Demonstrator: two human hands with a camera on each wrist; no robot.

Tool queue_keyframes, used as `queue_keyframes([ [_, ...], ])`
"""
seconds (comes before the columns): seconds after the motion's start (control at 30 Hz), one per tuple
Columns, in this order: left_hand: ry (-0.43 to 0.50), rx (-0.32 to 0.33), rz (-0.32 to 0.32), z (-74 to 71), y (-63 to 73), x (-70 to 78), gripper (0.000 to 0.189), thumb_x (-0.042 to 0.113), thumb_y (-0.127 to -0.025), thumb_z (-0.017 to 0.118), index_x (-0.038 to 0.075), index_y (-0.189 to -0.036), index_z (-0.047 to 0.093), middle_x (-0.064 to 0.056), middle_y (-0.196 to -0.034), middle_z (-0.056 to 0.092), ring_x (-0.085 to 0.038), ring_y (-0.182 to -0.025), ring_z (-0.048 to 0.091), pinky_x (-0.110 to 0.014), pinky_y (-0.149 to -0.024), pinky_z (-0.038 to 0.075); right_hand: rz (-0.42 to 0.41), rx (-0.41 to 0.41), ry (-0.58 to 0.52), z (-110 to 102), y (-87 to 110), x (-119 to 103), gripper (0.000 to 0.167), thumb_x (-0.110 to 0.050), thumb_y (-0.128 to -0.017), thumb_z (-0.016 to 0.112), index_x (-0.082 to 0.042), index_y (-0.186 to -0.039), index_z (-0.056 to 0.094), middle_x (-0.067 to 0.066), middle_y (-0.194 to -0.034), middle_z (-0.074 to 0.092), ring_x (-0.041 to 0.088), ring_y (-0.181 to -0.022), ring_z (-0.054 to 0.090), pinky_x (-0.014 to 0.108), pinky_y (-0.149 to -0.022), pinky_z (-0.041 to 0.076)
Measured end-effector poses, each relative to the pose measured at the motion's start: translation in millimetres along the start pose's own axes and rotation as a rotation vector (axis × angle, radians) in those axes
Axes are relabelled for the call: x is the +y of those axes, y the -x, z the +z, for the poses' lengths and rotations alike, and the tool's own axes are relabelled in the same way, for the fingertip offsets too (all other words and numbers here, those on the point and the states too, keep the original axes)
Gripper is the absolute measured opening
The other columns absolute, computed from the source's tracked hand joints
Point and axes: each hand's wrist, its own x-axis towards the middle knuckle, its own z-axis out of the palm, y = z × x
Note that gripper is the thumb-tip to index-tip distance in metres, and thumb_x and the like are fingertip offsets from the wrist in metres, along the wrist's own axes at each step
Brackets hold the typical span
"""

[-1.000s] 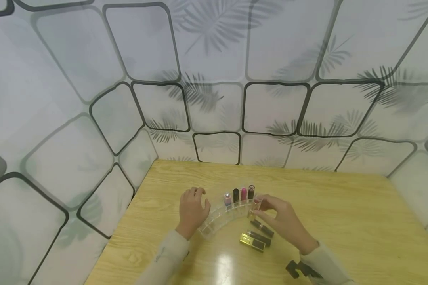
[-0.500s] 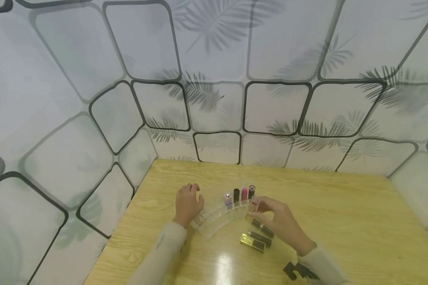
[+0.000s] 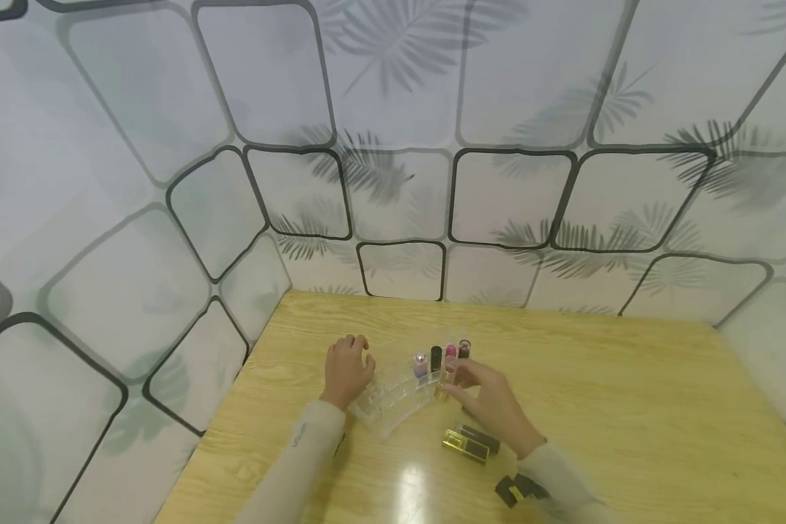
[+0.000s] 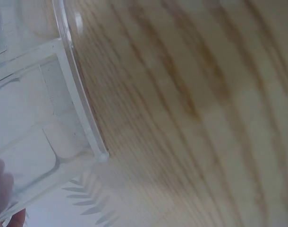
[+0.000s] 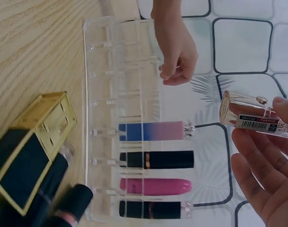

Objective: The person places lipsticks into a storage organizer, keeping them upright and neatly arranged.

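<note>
A curved clear plastic lipstick organizer (image 3: pixel 399 400) stands on the table. Its back row holds a pink-and-blue lipstick (image 5: pixel 153 131), a black lipstick (image 5: pixel 170 160), a magenta lipstick (image 5: pixel 156 186) and a black lipstick with an ornate tip (image 5: pixel 153 209). My right hand (image 3: pixel 491 400) pinches a clear-cased lipstick (image 5: pixel 251 113) with a barcode label between thumb and fingers, above the organizer's front edge. At the organizer's left end, my left hand (image 3: pixel 347 371) grips its back edge with curled fingers; some fingertips (image 4: pixel 2 182) show through the plastic in the left wrist view.
A gold-and-black lipstick (image 3: pixel 465 445) and a black lipstick (image 3: pixel 478 437) lie in front of the organizer. Another dark tube (image 5: pixel 71 208) lies beside them in the right wrist view. A patterned backdrop (image 3: pixel 406 269) rises behind the table.
My left hand has shifted left and the organizer's left end has come slightly left with it. My right hand has carried the clear-cased lipstick leftward along the organizer.
</note>
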Motion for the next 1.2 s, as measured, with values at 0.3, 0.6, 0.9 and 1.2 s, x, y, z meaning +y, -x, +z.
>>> queue_keyframes([
  [0.3,0.023,-0.029,-0.020,0.4,0.8,0.9,0.011,0.013,-0.077,0.064,0.008,-0.085,0.059,-0.006,-0.076,0.059,-0.023,-0.068,0.055,-0.040,-0.072,0.048,0.132,-0.031,-0.051,28,-15.2,1,0.024,-0.007,-0.078,0.071,-0.005,-0.101,0.065,0.003,-0.085,0.069,0.016,-0.079,0.066,0.025,-0.074,0.055],
  [0.6,0.027,-0.029,-0.040,0.1,1.2,1.4,0.009,0.013,-0.077,0.065,0.009,-0.084,0.060,-0.005,-0.075,0.058,-0.020,-0.066,0.053,-0.037,-0.067,0.046,0.016,-0.082,-0.006,45,-26.8,5,0.027,-0.010,-0.081,0.069,-0.005,-0.107,0.063,0.003,-0.088,0.069,0.015,-0.079,0.065,0.030,-0.075,0.055],
  [0.9,0.037,-0.027,-0.054,0.4,1.2,1.7,0.009,0.013,-0.077,0.065,0.008,-0.083,0.060,-0.005,-0.075,0.058,-0.019,-0.066,0.052,-0.037,-0.066,0.046,-0.166,-0.276,0.118,36,-62.9,4,0.022,-0.015,-0.083,0.069,-0.007,-0.102,0.063,0.002,-0.090,0.068,0.014,-0.082,0.065,0.030,-0.076,0.055],
  [1.2,0.042,-0.023,-0.048,1.0,-0.2,0.9,0.008,0.013,-0.076,0.063,0.008,-0.082,0.060,-0.005,-0.074,0.058,-0.020,-0.064,0.052,-0.037,-0.065,0.046,-0.229,-0.483,0.199,38,-92.5,12,0.015,-0.014,-0.082,0.070,-0.011,-0.096,0.064,0.001,-0.094,0.068,0.018,-0.088,0.066,0.029,-0.079,0.053],
])
